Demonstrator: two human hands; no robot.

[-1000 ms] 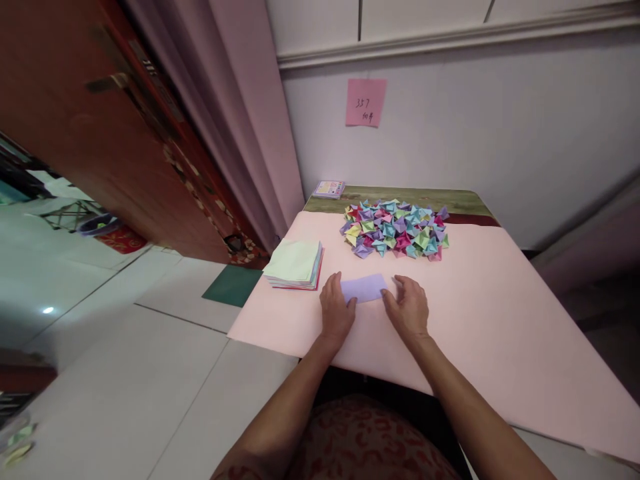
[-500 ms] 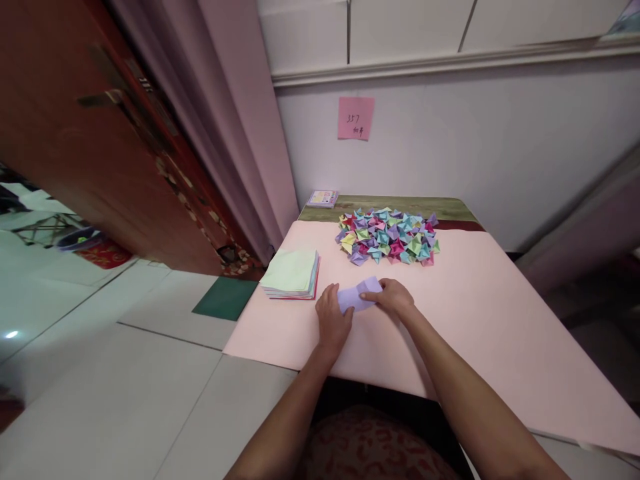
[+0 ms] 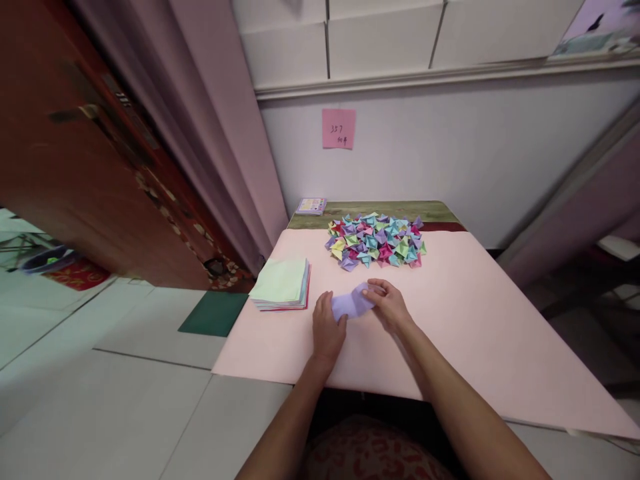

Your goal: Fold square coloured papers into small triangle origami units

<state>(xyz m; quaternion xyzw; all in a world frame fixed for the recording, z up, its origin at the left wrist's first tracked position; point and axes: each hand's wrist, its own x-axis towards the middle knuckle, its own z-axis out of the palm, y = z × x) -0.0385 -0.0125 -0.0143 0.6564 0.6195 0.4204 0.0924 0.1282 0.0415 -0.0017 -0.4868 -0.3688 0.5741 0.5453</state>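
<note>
At the far left, a dark red-brown wooden door (image 3: 75,167) and a mauve curtain (image 3: 210,133) are seen beside a pale tiled floor (image 3: 100,400), where a green mat (image 3: 207,313) lies against the table's left edge. A table covered with a pale pink sheet (image 3: 475,333) fills the middle of the view. Near its left edge a stack of coloured paper squares (image 3: 281,283) is set, a light green sheet on top.

Just right of the stack, the left hand (image 3: 327,327) is laid flat on the pink sheet, its fingers extended and pressing down the left end of a lilac paper (image 3: 350,303). The paper lies on the sheet between the two hands, partly folded, with its right portion lifted. That portion is pinched by the right hand (image 3: 390,305), whose fingers are curled closed over the paper's edge.

Farther back, a small printed packet (image 3: 311,205) rests at the table's rear left corner, and a heap of small folded paper pieces (image 3: 375,240) in many colours is spread beyond the hands. On the white wall above, a pink note (image 3: 339,128) with handwriting is stuck.
</note>
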